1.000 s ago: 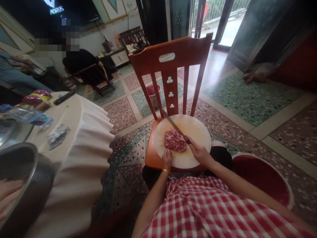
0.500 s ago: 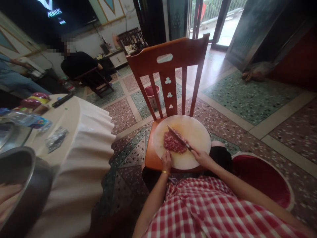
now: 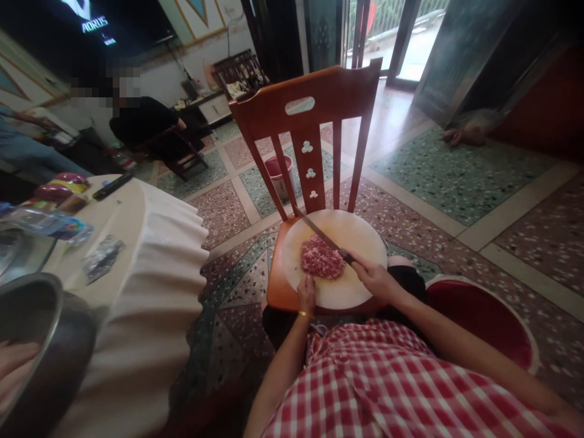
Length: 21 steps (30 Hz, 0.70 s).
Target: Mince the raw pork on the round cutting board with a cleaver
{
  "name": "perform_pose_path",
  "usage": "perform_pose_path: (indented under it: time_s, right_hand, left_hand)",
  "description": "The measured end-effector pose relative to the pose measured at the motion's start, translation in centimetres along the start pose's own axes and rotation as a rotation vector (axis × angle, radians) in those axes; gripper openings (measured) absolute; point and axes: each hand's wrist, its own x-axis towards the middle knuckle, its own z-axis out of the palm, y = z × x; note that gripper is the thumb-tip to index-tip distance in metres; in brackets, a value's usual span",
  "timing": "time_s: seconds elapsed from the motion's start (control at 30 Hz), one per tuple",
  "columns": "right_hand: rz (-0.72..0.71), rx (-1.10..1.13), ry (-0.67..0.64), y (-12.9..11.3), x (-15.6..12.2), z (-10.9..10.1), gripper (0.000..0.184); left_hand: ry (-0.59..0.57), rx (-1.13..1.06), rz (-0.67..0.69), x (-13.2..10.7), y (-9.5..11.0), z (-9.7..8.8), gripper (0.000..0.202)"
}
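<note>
A heap of minced meat (image 3: 322, 258) lies on a round white cutting board (image 3: 365, 237), which rests on the seat of a wooden chair (image 3: 276, 286). My right hand (image 3: 376, 281) is closed around the dark handle of a kitchen knife (image 3: 319, 231). The blade points away to the upper left and is held above the meat, apart from it. At the near left edge of the heap is my left hand (image 3: 306, 293), its fingers drawn together; whether they pinch a bit of meat is too small to make out.
On the left, a cloth-covered table (image 3: 159, 243) carries a large metal basin (image 3: 75, 340) with someone's hand in it, a plastic bottle (image 3: 50, 222) and a foil packet (image 3: 103, 258). A red tub (image 3: 479, 322) stands at my right. A person (image 3: 141, 125) sits beyond the table.
The knife has risen from the meat, its tip now higher and farther to the left. My right hand has lifted with it. My left hand stays at the edge of the heap.
</note>
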Motion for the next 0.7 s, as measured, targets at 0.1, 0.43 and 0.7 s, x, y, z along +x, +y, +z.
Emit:
perform_pose_path:
  time_s: [0.1,0.43,0.7]
  right_hand:
    - [-0.023,0.002,0.038,0.0,-0.2,0.3,0.047]
    - [-0.016,0.035,0.052,-0.8,-0.1,-0.4,0.046]
    - [0.254,0.166,-0.049,3.3,-1.0,1.3,0.048]
  left_hand:
    - [0.005,0.009,0.006,0.0,-0.1,0.0,0.039]
    - [0.013,-0.038,-0.021,-0.1,0.3,0.0,0.038]
    - [0.105,0.032,-0.011,1.3,-0.4,-1.0,0.036]
